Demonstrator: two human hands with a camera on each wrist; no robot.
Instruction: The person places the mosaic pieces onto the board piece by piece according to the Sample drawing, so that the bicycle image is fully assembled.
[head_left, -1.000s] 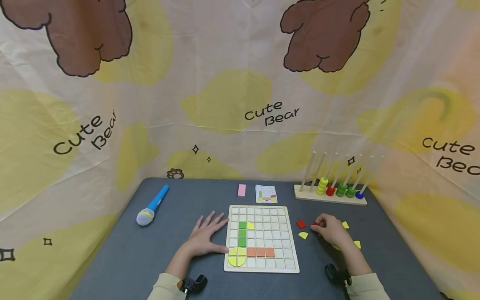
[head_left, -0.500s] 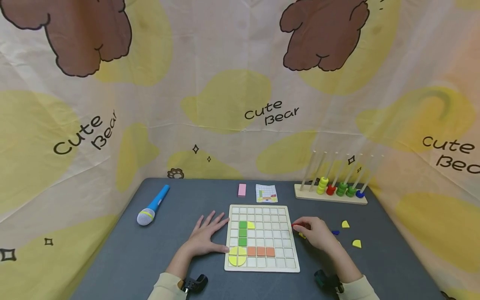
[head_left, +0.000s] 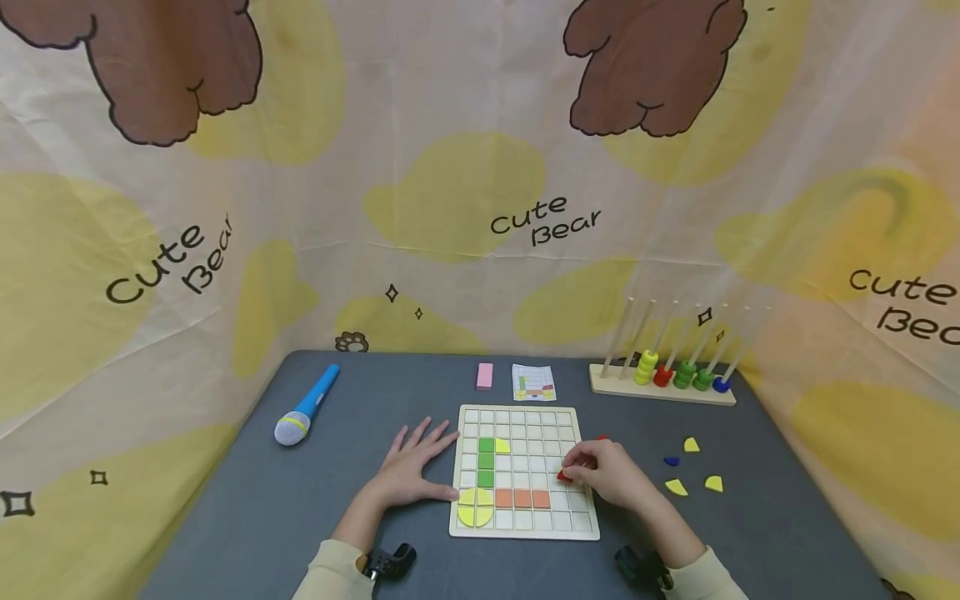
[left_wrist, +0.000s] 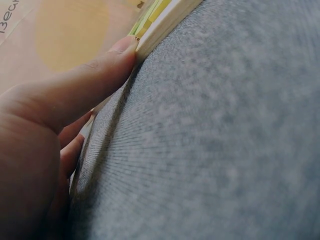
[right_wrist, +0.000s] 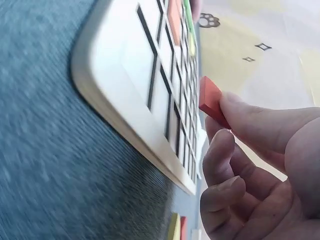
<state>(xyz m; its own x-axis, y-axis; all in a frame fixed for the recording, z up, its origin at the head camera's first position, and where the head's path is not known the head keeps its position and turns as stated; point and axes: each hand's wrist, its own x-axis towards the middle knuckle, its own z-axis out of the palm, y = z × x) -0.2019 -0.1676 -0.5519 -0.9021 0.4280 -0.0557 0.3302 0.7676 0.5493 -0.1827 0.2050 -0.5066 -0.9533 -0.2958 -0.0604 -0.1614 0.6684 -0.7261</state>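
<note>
My left hand (head_left: 408, 477) lies with fingers spread at the left side of a white gridded board (head_left: 517, 530). Its thumb and fingertips touch the board's edge, as the left wrist view also shows for the thumb (left_wrist: 95, 82). Over the board's right side, my right hand (head_left: 611, 473) pinches a small red tile (right_wrist: 211, 98) between thumb and forefinger. The other fingers are curled below. On the board sit a column of green tiles (head_left: 486, 460), a yellow tile (head_left: 502, 446), a row of orange tiles (head_left: 522, 498) and a yellow circle of quarter pieces (head_left: 475, 508).
Right of the board lie another red tile (head_left: 603, 437), a blue piece (head_left: 671, 461) and several yellow pieces (head_left: 714, 483). Behind are a pink block (head_left: 484, 377), a pattern card (head_left: 534, 383) and a bead rack (head_left: 662, 392). A toy microphone (head_left: 306, 406) lies at left.
My right hand has picked up the red tile from the table and moved it left, over the board. The blue piece has come into view. My left hand stays in place.
</note>
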